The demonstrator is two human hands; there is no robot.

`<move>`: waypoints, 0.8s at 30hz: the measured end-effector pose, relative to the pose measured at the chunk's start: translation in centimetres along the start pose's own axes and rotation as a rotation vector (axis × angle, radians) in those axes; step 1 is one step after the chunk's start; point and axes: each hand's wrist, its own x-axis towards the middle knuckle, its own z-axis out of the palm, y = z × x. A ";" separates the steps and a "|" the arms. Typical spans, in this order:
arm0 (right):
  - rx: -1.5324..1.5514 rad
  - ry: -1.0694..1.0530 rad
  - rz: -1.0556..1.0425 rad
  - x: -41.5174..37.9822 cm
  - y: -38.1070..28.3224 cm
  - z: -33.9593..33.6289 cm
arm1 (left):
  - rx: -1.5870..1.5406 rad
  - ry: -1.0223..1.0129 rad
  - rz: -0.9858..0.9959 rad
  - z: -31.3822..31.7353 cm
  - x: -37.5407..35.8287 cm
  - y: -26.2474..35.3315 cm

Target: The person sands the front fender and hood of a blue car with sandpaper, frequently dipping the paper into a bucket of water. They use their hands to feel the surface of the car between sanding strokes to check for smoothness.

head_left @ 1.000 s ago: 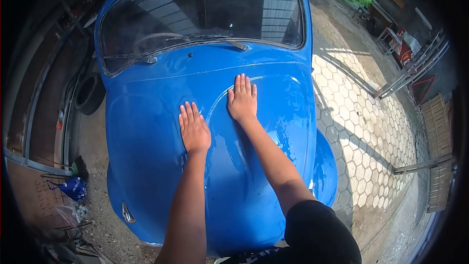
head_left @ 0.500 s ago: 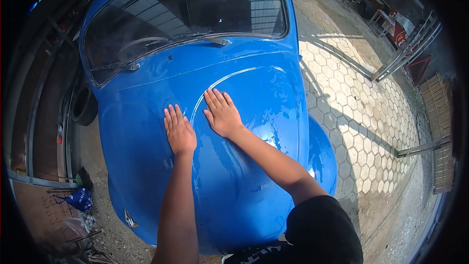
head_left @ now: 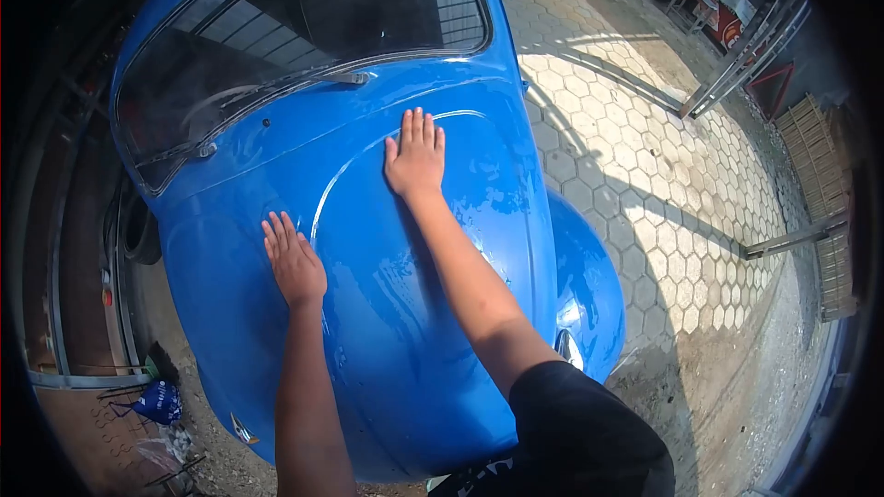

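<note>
A glossy blue car hood (head_left: pixel 387 313) fills the middle of the view, with wet-looking streaks across its surface. My left hand (head_left: pixel 296 260) lies flat on the hood, fingers extended, left of a pale curved line (head_left: pixel 324 198). Higher up and further right, my right hand (head_left: pixel 416 156) rests palm down across the upper part of that line, fingers pointing toward the windshield. Neither hand shows anything held; what may be under the palms is hidden.
Beyond the hood are the windshield (head_left: pixel 304 37) and a wiper (head_left: pixel 345 78). A tire (head_left: pixel 141 232) and a blue bag (head_left: pixel 158 402) are at left. Hexagonal paving (head_left: pixel 663 212) and a metal post (head_left: pixel 796 235) lie to the right.
My right hand has slid up the hood toward the windshield, and the gap between my hands has grown. My left hand stays flat on the hood. The view has shifted and turned slightly.
</note>
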 end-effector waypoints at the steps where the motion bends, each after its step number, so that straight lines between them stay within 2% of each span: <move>1: 0.050 -0.053 -0.213 -3.1 -2.8 0.2 | 0.002 0.005 0.022 0.1 0.0 0.0; 2: 0.114 -0.147 -0.435 -6.3 -4.5 -0.3 | 0.008 0.008 0.047 0.1 -0.1 -0.2; 4: 0.194 -0.230 -0.609 -10.3 -3.8 -1.6 | -0.031 0.000 0.075 -0.2 -0.1 0.2; 7: 0.129 -0.172 -0.428 -9.0 4.9 -4.9 | -0.031 -0.011 0.132 -0.6 -0.1 0.7; 10: 0.017 -0.077 0.054 -5.4 13.6 -5.8 | -0.044 -0.058 0.144 -0.5 0.1 0.5; 11: -0.003 -0.028 0.218 -4.7 14.8 -5.4 | -0.049 -0.055 0.138 -0.5 0.0 0.6; 12: -0.018 0.001 0.294 -4.0 13.9 -5.1 | -0.061 -0.053 0.139 -0.6 0.2 0.7; 14: -0.047 0.041 0.441 -3.6 9.3 -3.3 | -0.078 -0.059 0.127 -0.9 0.0 0.7; 17: -0.006 -0.050 -0.052 -6.7 -1.6 -0.8 | -0.118 -0.026 0.131 -0.7 0.1 0.7; 18: 0.090 -0.131 -0.211 -8.9 -5.2 -0.8 | -0.210 0.042 0.139 -0.8 -0.3 0.5; 20: 0.067 -0.153 -0.349 -12.9 -9.1 0.0 | -0.317 0.209 0.141 -0.9 -0.6 0.4; 21: 0.093 -0.176 -0.407 -14.1 -9.7 -0.1 | -0.382 0.191 0.082 -1.1 -1.0 0.2; 23: 0.118 -0.204 -0.506 -14.1 -5.3 -1.9 | -0.269 0.130 0.056 -1.2 -2.6 -0.4; 24: 0.077 -0.194 -0.437 -14.6 -2.9 -3.4 | -0.184 0.097 0.064 -1.1 -3.4 -0.7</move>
